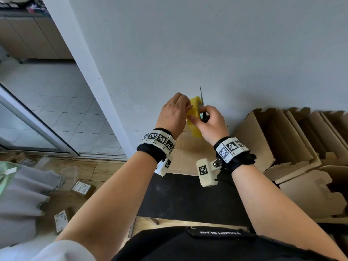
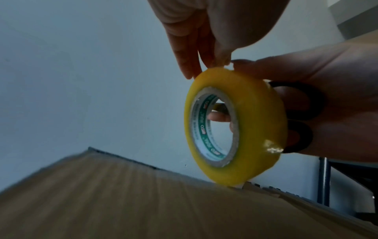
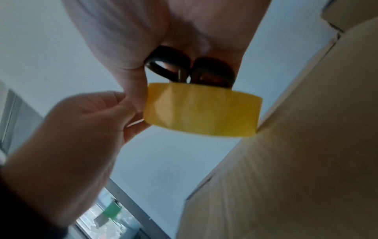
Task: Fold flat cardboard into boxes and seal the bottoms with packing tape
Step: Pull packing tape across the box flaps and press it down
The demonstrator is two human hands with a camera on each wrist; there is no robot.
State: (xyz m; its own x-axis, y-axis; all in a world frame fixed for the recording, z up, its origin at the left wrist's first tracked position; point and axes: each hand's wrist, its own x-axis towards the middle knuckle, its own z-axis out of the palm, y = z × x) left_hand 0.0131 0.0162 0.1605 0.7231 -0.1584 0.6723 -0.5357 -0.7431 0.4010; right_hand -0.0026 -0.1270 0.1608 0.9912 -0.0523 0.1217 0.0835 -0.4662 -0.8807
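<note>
A yellow roll of packing tape (image 1: 194, 117) (image 2: 255, 129) (image 3: 202, 111) is held upright just above a brown cardboard box (image 1: 190, 155) (image 2: 122, 194) (image 3: 286, 177). My right hand (image 1: 212, 123) (image 2: 337, 97) grips the roll, with one finger through its core. The same hand holds black-handled scissors (image 1: 201, 97) (image 2: 302, 116) (image 3: 169, 64), blade pointing up. My left hand (image 1: 174, 112) (image 3: 81, 129) pinches the roll's top edge with its fingertips (image 2: 196, 64). Whether a loose tape end is lifted is hidden.
Several folded open boxes (image 1: 282, 132) stand in a row at the right against the grey wall (image 1: 207, 44). A black surface (image 1: 188, 196) lies in front of me. Small labelled parcels (image 1: 82, 188) and grey cloth (image 1: 22, 194) lie on the floor at left.
</note>
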